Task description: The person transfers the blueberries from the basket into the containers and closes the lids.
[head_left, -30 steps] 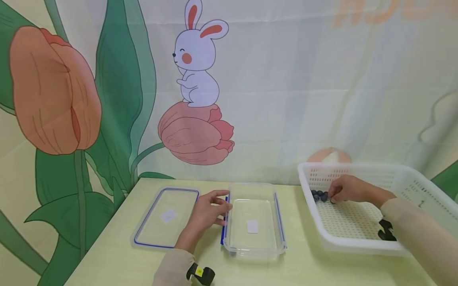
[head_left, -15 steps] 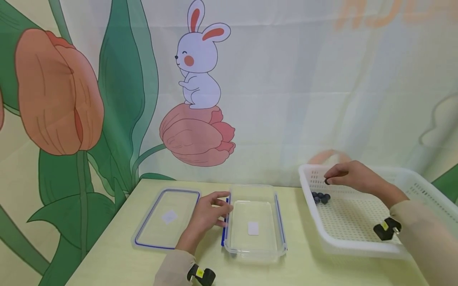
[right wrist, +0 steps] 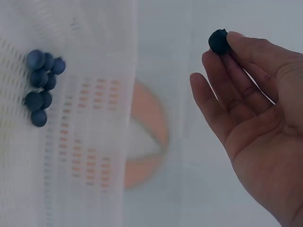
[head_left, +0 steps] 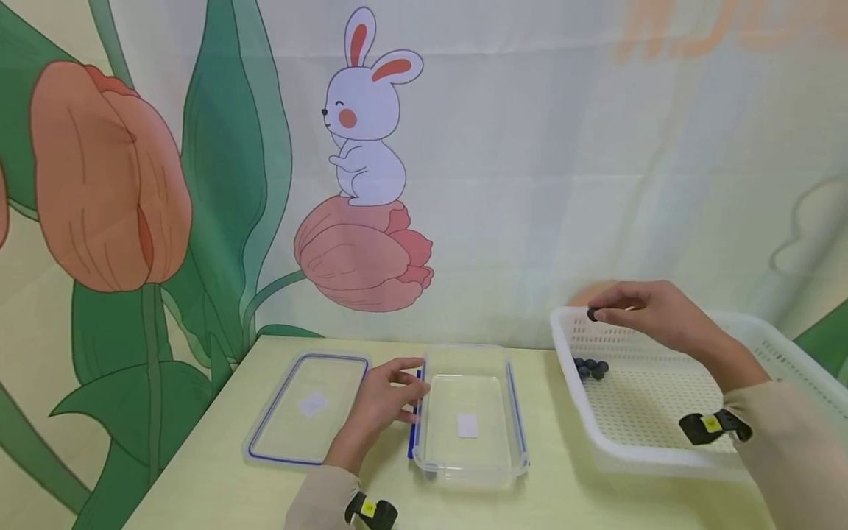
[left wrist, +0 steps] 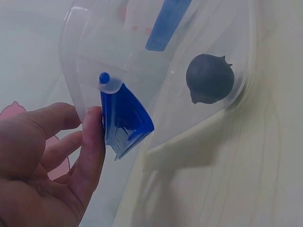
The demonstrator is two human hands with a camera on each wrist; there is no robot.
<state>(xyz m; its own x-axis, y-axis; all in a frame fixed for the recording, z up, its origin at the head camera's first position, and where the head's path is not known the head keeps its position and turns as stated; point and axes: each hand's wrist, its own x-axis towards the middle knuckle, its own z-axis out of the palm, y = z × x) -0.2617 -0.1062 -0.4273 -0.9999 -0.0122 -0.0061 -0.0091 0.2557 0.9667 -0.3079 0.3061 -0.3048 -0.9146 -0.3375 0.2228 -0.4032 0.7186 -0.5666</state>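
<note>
No text can be read, the orange letters (head_left: 695,48) on the backdrop (head_left: 503,162) being cut off above

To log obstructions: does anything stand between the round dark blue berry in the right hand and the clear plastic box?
The left rim of the white perforated plastic basket; whether the berry clears it is unclear. Nothing else visible: the box is uncovered, its blue-edged clear lid lying to its left.

At the lower centre, the food container (head_left: 497,405) is of transparent, glossy plastic; the basket (head_left: 652,412) at lower right, of more matt plastic. The tabletop (left wrist: 255,165) shows wood-like grain. The backdrop (head_left: 497,184) seems slightly creased cloth.
</note>
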